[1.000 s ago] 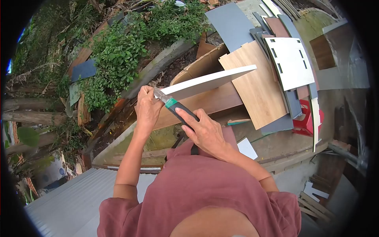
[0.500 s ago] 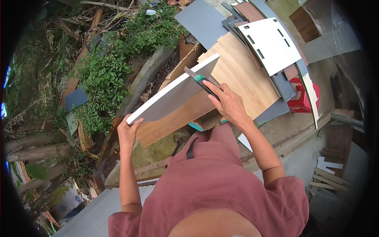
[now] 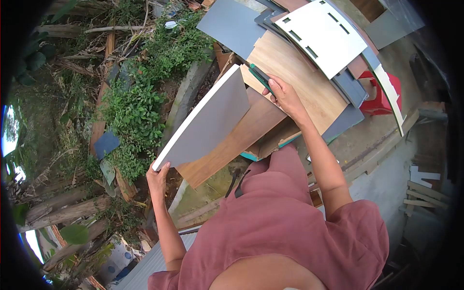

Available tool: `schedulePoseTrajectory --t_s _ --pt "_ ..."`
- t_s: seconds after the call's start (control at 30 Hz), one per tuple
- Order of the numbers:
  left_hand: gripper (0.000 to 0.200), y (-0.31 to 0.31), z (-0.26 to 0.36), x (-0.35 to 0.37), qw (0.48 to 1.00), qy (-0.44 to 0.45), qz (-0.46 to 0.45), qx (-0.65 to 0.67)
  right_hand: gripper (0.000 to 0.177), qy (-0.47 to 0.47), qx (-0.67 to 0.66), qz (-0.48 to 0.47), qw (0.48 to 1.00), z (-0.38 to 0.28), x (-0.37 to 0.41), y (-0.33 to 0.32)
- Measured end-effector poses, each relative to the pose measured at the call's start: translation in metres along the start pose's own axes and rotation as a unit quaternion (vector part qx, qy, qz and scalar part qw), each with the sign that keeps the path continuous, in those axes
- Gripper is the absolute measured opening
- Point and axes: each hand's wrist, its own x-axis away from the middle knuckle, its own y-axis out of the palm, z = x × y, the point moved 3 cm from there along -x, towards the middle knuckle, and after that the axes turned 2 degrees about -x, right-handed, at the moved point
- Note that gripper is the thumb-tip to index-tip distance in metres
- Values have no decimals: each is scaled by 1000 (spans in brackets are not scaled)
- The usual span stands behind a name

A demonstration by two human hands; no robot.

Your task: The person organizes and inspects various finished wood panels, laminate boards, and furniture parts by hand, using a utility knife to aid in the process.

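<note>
My left hand point(image 3: 158, 176) grips the lower left corner of a grey panel with a white edge point(image 3: 208, 121), thumb on the grey face. The panel stands tilted, its white edge slanting up to the right. In my right hand point(image 3: 285, 96) is a green and black utility knife point(image 3: 260, 76), held just right of the panel's upper end and apart from it. The knife's blade is hard to make out. A wood-grain board point(image 3: 241, 126) lies beneath the panel, over an open cardboard box point(image 3: 270, 140).
A larger wood-grain board point(image 3: 299, 72) lies beyond my right hand. Several panels are stacked at the upper right, topped by a white slotted panel point(image 3: 326, 34). A red plastic stool point(image 3: 374, 94) stands beside them. Green bushes point(image 3: 135, 113) and logs point(image 3: 67, 212) fill the left.
My right hand has lifted the knife off the panel's white edge and moved it up and right. The panel has turned, showing more of its grey face. The view has shifted slightly.
</note>
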Motion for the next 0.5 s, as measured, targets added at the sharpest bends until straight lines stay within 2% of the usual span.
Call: schedulePoseTrajectory --t_s 0.03,0.13,0.23,0.37,0.5 --pt "41 0 0 0 1000 -8 -2 5 44 -19 70 10 997 4 -4 0" --pt "39 1 11 3 1000 -7 -8 1 43 -33 126 -18 991 12 -10 2" --pt "39 2 10 2 1000 -2 -5 19 42 25 139 -59 988 26 -14 -1" --pt "40 -1 -2 -3 1000 -11 -1 9 41 65 118 -80 988 100 -19 -1" --pt "41 -3 -10 -5 999 -35 -2 4 42 112 180 -86 974 169 -14 0"
